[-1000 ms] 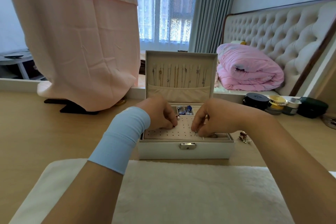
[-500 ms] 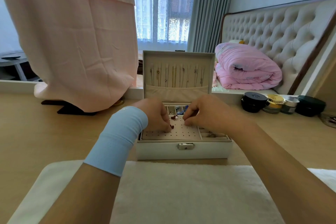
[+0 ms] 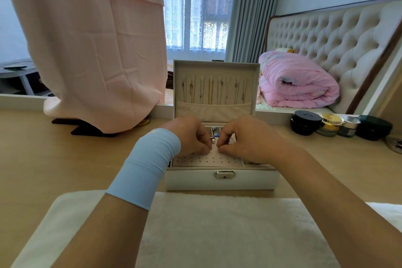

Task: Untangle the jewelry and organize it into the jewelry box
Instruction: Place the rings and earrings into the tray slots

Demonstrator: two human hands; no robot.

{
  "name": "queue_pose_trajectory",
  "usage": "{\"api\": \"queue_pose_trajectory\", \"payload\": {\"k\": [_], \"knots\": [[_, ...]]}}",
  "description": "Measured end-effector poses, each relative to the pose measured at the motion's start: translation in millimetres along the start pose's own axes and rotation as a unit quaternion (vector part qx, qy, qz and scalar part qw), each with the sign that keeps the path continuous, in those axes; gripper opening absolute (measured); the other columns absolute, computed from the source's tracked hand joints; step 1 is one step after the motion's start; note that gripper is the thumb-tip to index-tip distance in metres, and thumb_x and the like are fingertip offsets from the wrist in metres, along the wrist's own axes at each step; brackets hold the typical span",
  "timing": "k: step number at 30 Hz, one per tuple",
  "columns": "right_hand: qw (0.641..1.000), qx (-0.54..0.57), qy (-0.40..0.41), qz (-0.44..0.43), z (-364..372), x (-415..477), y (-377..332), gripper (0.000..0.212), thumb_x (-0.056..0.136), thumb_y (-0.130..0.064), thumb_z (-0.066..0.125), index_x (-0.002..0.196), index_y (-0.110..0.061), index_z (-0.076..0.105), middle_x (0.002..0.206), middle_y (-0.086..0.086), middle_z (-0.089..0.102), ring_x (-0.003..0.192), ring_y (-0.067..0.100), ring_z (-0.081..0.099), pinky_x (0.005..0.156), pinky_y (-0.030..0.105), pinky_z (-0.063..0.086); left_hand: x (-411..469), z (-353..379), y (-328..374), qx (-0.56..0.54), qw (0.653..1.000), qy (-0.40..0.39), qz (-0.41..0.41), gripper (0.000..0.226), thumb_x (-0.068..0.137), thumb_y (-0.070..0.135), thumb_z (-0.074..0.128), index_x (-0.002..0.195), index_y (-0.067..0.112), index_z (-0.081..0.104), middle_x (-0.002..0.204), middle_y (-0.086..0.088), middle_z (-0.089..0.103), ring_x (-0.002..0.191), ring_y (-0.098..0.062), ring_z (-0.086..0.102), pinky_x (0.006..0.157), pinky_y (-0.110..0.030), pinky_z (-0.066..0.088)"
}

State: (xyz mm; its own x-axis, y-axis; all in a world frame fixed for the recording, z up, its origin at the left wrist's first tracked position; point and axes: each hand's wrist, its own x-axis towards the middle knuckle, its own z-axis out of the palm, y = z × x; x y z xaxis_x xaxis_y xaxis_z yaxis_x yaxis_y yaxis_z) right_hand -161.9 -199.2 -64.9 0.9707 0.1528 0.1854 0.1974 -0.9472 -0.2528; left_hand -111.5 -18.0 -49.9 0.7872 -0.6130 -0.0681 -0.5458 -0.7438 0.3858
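A white jewelry box (image 3: 250, 180) stands open on the wooden table, with several necklaces (image 3: 211, 91) hanging in its upright lid. Both hands hover over its perforated earring panel (image 3: 206, 160). My left hand (image 3: 187, 135), above a blue wristband, has curled fingers and pinches a small pearl earring (image 3: 213, 140) at the panel's back edge. My right hand (image 3: 245, 139) faces it, almost touching. Its thumb and forefinger are pinched together on something too small to make out. A back compartment (image 3: 215, 131) holds blue and dark pieces.
A white fluffy towel (image 3: 217, 224) covers the table in front of the box. Several cosmetic jars (image 3: 305, 122) line the back right. A pink cloth (image 3: 97, 50) hangs over a black stand (image 3: 87, 128) at the back left. Behind the table is a bed with a rolled pink quilt (image 3: 298, 85).
My right hand has moved left and back across the panel, from its front right corner to meet the left hand at the pearl earring. The left hand has barely shifted.
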Motion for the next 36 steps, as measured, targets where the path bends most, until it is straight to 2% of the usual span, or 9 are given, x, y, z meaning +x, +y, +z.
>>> {"api": "queue_pose_trajectory", "payload": {"k": [3,6,9,13,16,19,24,32,36], "knots": [[1.0,-0.017,0.004,-0.016,-1,-1,-1,0.002,0.086,-0.038,0.074,0.086,-0.04,0.074,0.094,-0.025,0.069,0.091,0.0,0.06,0.085,0.033,0.054,-2,-2,-5,-0.031,0.999,0.015,0.011,0.015,0.089,0.028,0.068,0.103,0.03,0.075,0.097,0.016,0.067,0.085,0.001,0.056,0.084,-0.022,0.043],[0.999,-0.025,0.0,-0.021,-1,-2,-1,0.003,0.088,-0.038,0.073,0.089,-0.039,0.075,0.095,-0.027,0.067,0.093,-0.001,0.06,0.086,0.033,0.053,-3,-9,-17,-0.06,0.993,0.096,0.019,0.01,0.092,0.03,0.065,0.093,0.035,0.073,0.095,0.016,0.068,0.089,-0.003,0.06,0.088,-0.026,0.048],[1.0,-0.014,-0.008,-0.024,-1,-2,-1,0.005,0.088,-0.036,0.073,0.091,-0.038,0.076,0.088,-0.03,0.061,0.092,-0.003,0.059,0.087,0.031,0.053,-5,-16,-28,-0.085,0.985,0.148,0.017,0.016,0.09,0.026,0.067,0.082,0.039,0.071,0.085,0.02,0.066,0.082,0.0,0.06,0.08,-0.022,0.047],[1.0,-0.015,-0.011,-0.012,-3,-2,-1,0.008,0.089,-0.038,0.072,0.095,-0.04,0.077,0.098,-0.027,0.068,0.095,-0.002,0.06,0.088,0.031,0.053,-7,-17,-29,-0.063,0.993,0.102,0.001,0.012,0.088,0.022,0.07,0.091,0.034,0.073,0.083,0.02,0.063,0.075,0.005,0.055,0.067,-0.01,0.038],[0.998,0.005,0.055,-0.012,0,-1,-7,0.005,0.089,-0.041,0.072,0.092,-0.041,0.076,0.096,-0.025,0.069,0.089,-0.003,0.058,0.082,0.028,0.05,-9,-15,-25,-0.038,0.998,0.04,-0.029,0.011,0.085,0.027,0.074,0.092,0.035,0.074,0.085,0.023,0.062,0.078,0.005,0.054,0.072,-0.016,0.041],[0.999,-0.019,0.043,-0.021,4,-1,-13,0.007,0.09,-0.04,0.07,0.094,-0.039,0.076,0.093,-0.027,0.067,0.08,-0.009,0.054,0.075,0.022,0.046,-10,-13,-21,-0.02,0.999,0.011,-0.05,0.012,0.082,0.031,0.076,0.093,0.035,0.076,0.084,0.025,0.06,0.079,0.004,0.053,0.077,-0.021,0.042],[0.994,0.062,0.069,-0.052,14,-2,-22,0.009,0.088,-0.03,0.073,0.094,-0.036,0.078,0.078,-0.026,0.061,0.075,-0.019,0.05,0.065,0.019,0.036,-11,-11,-16,0.0,0.999,0.006,-0.053,0.012,0.083,0.031,0.074,0.094,0.036,0.076,0.09,0.019,0.062,0.078,0.001,0.053,0.077,-0.024,0.043],[0.991,-0.009,0.06,-0.121,21,-1,-32,0.013,0.089,-0.028,0.073,0.097,-0.035,0.08,0.081,-0.023,0.057,0.064,-0.011,0.044,0.068,0.021,0.038,-10,-11,-20,0.004,0.999,0.001,-0.045,0.015,0.082,0.029,0.076,0.096,0.034,0.075,0.088,0.017,0.064,0.075,0.001,0.055,0.062,-0.015,0.039],[0.989,-0.021,0.075,-0.125,23,-2,-32,0.012,0.088,-0.028,0.073,0.095,-0.035,0.08,0.082,-0.021,0.063,0.064,-0.008,0.044,0.063,0.016,0.034,-9,-11,-22,0.002,0.999,0.0,-0.046,0.017,0.082,0.029,0.076,0.098,0.034,0.075,0.089,0.017,0.064,0.077,0.002,0.055,0.072,-0.02,0.042]]}}
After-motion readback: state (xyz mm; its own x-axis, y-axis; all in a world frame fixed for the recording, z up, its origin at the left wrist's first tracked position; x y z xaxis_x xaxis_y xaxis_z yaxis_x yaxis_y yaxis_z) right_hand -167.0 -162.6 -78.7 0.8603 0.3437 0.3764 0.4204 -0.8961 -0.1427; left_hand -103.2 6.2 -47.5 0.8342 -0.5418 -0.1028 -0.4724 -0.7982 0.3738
